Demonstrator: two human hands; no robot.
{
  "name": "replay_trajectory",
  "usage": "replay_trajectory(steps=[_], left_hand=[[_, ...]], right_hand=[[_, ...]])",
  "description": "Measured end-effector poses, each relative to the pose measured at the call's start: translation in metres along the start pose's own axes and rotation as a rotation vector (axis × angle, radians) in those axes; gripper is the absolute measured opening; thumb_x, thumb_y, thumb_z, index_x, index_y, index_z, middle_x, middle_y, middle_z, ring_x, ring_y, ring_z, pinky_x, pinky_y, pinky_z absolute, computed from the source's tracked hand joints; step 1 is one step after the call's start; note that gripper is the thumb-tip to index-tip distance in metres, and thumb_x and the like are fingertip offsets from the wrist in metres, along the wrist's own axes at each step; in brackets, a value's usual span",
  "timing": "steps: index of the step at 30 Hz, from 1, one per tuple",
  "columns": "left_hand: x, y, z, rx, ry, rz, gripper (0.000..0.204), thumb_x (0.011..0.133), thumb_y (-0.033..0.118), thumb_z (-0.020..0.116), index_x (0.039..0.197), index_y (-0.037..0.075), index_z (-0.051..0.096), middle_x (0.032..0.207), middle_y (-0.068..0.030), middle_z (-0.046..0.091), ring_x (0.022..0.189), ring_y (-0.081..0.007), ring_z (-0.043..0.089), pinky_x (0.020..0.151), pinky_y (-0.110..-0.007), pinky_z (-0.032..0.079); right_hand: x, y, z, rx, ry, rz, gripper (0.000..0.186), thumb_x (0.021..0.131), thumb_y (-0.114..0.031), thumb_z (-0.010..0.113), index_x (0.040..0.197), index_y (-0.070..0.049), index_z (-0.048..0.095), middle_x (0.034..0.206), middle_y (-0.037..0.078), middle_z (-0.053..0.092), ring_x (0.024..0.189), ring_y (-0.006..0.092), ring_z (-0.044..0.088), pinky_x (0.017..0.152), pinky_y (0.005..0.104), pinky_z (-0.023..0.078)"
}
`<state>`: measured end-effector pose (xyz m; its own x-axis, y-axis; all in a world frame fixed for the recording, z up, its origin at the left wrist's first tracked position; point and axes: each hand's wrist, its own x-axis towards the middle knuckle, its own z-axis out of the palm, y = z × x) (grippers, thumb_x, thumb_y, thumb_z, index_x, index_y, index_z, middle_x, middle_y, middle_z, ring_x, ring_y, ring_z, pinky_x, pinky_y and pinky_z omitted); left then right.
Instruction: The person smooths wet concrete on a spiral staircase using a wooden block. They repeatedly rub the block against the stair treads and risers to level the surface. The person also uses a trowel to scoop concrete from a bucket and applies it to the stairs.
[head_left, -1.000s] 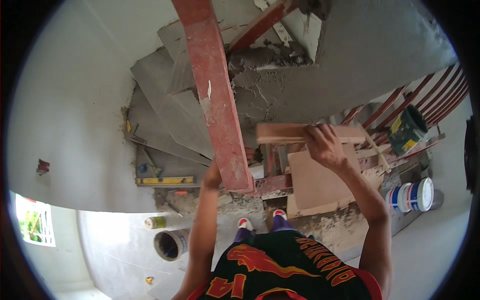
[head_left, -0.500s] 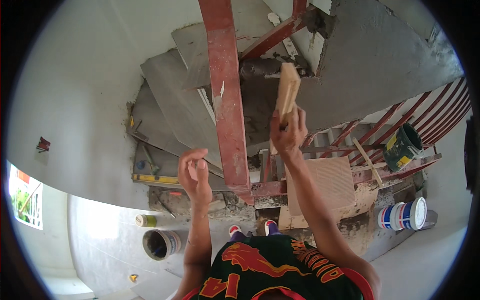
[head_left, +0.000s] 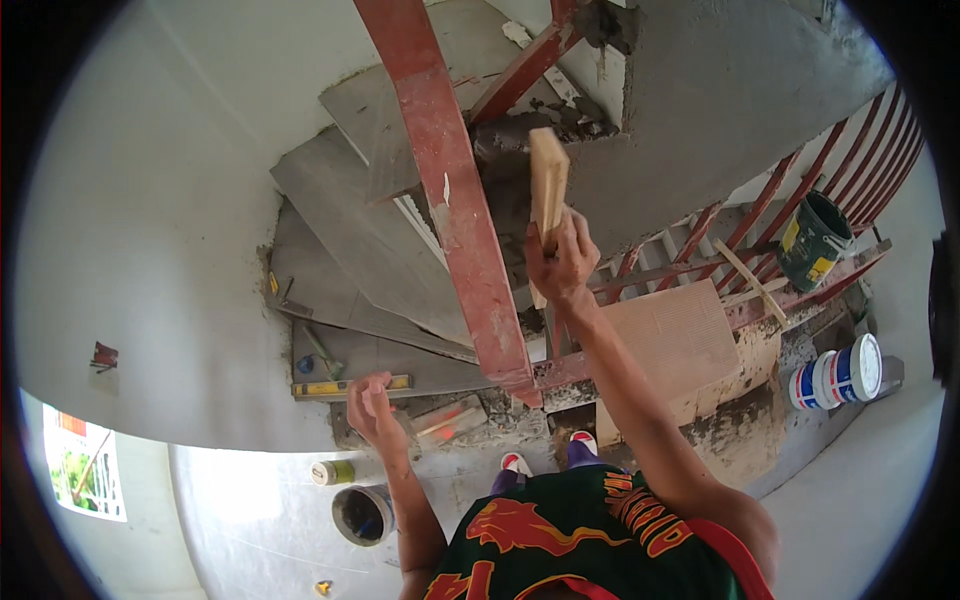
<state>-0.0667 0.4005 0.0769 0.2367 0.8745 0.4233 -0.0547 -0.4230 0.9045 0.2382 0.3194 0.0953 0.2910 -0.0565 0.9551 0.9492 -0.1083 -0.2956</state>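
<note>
Head view: a pale wooden block [head_left: 548, 185] stands nearly on end just above the middle of the frame, gripped at its lower end by the right hand [head_left: 560, 265], whose fingers wrap closed around it. The block's upper end is up against the wet grey mortar [head_left: 520, 130] on a stair step. Just left of the block a red steel beam [head_left: 450, 200] runs down from the top edge to the centre. Left of the beam lie grey tiled steps [head_left: 340, 220] fanning toward the white wall.

The left hand [head_left: 372, 405] hangs lower left of centre, holding nothing, its fingers loosely curled. Near it, on a lower step, lies a yellow spirit level [head_left: 350, 385].

Right of centre a large tan tile [head_left: 675, 345] leans against the red railing [head_left: 800, 240]. A dark green bucket [head_left: 815, 240] sits at the right, and white-and-blue tubs [head_left: 835, 372] lie below it. A grey bucket [head_left: 362, 514] stands on the floor at the bottom.
</note>
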Motion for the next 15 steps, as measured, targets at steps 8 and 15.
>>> replay_trajectory(steps=[8,15], left_hand=[[0.009,-0.015,-0.029,0.047,-0.115,0.048,0.026,0.093,0.025,0.060,0.091,0.000,0.059,0.089,-0.0100,0.065,0.085,-0.0170,0.059,0.078,-0.030,0.046],[0.010,-0.033,-0.056,0.055,-0.097,-0.024,0.026,0.094,0.024,0.060,0.091,-0.002,0.058,0.088,-0.0111,0.064,0.085,-0.0177,0.059,0.083,-0.032,0.047]], right_hand=[[-0.012,-0.005,-0.006,0.039,-0.005,0.071,0.039,0.078,-0.004,0.067,0.115,0.005,0.057,0.097,0.019,0.064,0.068,0.0312,0.065,0.054,0.0353,0.053],[-0.013,-0.027,0.006,0.100,-0.151,0.035,0.030,0.081,-0.006,0.069,0.107,0.004,0.060,0.090,0.021,0.063,0.067,0.0309,0.064,0.054,0.0358,0.051]])
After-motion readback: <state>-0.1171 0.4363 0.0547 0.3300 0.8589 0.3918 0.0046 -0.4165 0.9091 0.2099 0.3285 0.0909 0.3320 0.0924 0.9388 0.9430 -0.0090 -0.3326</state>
